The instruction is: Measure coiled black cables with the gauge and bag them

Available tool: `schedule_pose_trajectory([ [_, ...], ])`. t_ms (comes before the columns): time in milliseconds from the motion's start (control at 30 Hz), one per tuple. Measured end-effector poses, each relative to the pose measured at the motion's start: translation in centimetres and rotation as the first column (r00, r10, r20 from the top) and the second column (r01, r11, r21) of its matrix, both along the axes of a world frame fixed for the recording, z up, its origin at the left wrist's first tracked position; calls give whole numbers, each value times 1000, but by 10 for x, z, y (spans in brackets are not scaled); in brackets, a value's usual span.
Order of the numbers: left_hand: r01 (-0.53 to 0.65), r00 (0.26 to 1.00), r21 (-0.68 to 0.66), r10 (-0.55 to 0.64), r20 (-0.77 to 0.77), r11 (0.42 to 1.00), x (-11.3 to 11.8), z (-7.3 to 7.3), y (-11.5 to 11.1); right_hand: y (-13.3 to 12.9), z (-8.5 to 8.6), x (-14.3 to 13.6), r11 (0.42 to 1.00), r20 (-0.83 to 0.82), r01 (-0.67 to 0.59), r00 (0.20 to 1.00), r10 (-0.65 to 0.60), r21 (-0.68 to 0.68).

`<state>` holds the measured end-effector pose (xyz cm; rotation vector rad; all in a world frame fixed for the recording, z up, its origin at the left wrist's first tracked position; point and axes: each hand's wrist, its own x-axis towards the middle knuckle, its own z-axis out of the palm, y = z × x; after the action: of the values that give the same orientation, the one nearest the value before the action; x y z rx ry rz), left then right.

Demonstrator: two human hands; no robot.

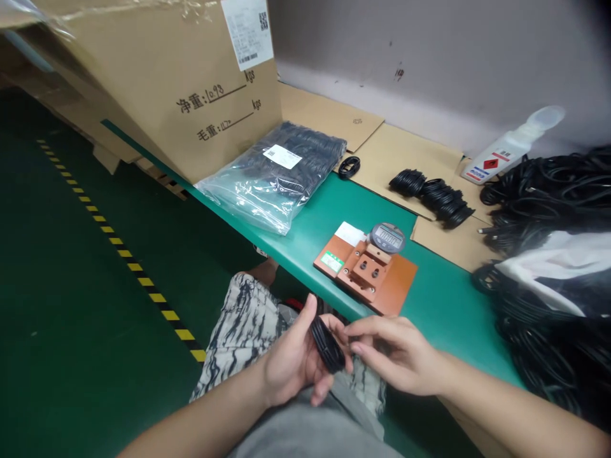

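Note:
A small coil of black cable (328, 346) sits in my left hand (292, 364), above my lap, with the fingers curled behind it and the thumb sticking up. Just right of the coil, my right hand (405, 356) has thumb and forefinger brought close together in a pinch. Whatever lies between those fingertips is too small to make out. Beyond my hands, on the green table (296, 270), stands an orange-brown measuring fixture (401, 280) with a round digital gauge (387, 238).
A large cardboard box (157, 76) stands at the left, beside a clear bag (267, 191) of coiled cables. One loose coil (349, 167) and a row of coils (432, 197) rest on cardboard. A white bottle (506, 152) and a heap of black cables (548, 356) are at right.

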<state>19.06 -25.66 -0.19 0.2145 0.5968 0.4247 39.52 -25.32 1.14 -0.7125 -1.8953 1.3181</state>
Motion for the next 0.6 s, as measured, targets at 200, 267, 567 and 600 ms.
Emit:
schedule_pose_trajectory([
  [200, 146, 987, -78, -139, 86, 986, 10, -5, -5, 2, 1, 0, 997, 23, -81, 996, 81, -5],
  [267, 161, 986, -69, -157, 64, 985, 12, -5, -4, 3, 1, 0, 996, 43, -90, 995, 89, 20],
  [567, 88, 995, 238, -73, -70, 967, 13, -5, -6, 2, 1, 1, 994, 42, -72, 996, 76, -83],
  [600, 55, 996, 319, -29, -86, 946, 12, -4, -7, 2, 2, 1, 996, 35, -44, 998, 47, -83],
])
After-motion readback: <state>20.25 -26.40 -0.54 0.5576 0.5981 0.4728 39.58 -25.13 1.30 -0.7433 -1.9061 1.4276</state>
